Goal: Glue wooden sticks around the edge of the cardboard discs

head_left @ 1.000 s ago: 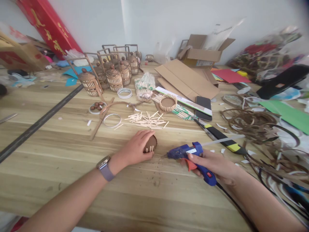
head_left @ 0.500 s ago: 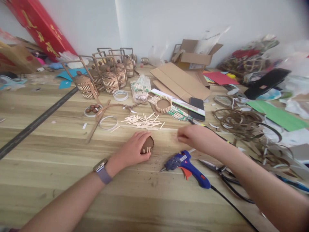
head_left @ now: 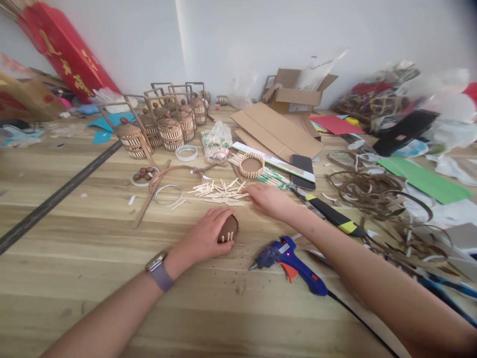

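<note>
My left hand [head_left: 206, 233] lies curled over a round brown disc [head_left: 228, 229] on the wooden table, with a few short sticks standing along the disc's edge. My right hand [head_left: 269, 200] reaches over the table to the right end of a pile of short pale sticks [head_left: 219, 191]; its fingertips touch the pile, fingers stretched. A blue glue gun [head_left: 289, 258] with an orange trigger lies on the table near my right forearm, its black cord trailing to the right.
Several small woven lantern baskets [head_left: 160, 127] stand at the back. A stick-ringed round base [head_left: 252, 165], white rings [head_left: 168, 194], a dish of brown beads [head_left: 143, 175], a phone [head_left: 302, 171], a utility knife [head_left: 331, 215], cardboard [head_left: 276, 127] and coiled brown strips [head_left: 368, 191] surround the work spot.
My right hand set the glue gun down on the table and moved left and away to the stick pile. The left hand stayed on the brown disc.
</note>
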Available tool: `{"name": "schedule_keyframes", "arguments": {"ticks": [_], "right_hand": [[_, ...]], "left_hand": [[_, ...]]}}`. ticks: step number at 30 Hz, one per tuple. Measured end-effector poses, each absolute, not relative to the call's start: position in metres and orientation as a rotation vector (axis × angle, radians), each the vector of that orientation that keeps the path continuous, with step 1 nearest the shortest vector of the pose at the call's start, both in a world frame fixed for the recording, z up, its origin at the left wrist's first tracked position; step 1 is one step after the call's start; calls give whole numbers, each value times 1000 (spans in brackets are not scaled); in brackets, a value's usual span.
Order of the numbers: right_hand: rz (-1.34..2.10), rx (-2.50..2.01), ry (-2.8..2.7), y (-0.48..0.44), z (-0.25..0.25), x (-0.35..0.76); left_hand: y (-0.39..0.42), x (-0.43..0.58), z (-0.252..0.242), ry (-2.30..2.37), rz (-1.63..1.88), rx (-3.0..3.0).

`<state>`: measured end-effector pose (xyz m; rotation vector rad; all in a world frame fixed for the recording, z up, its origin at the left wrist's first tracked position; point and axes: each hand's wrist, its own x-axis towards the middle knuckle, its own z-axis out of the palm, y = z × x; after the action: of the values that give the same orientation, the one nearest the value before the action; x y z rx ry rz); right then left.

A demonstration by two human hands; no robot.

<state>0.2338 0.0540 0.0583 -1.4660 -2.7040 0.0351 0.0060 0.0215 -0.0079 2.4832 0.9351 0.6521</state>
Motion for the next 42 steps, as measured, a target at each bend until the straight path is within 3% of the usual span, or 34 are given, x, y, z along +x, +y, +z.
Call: {"name": "schedule_keyframes", "arguments": {"ticks": [3,7,10,42], "right_hand": [[265,-1454,-2556,33,64,238],[891,-1316,-2193,3,62,233],[1023,-1263,-2147,-6,56,226],[661,-1148,-2449,-6,45,208]], "left_hand": [[21,7,-6,945,633,2465],[21,9,-4,948,621,2448],[22,10,-3,941,623,2440],[19,14,1,926,641,2407]]}}
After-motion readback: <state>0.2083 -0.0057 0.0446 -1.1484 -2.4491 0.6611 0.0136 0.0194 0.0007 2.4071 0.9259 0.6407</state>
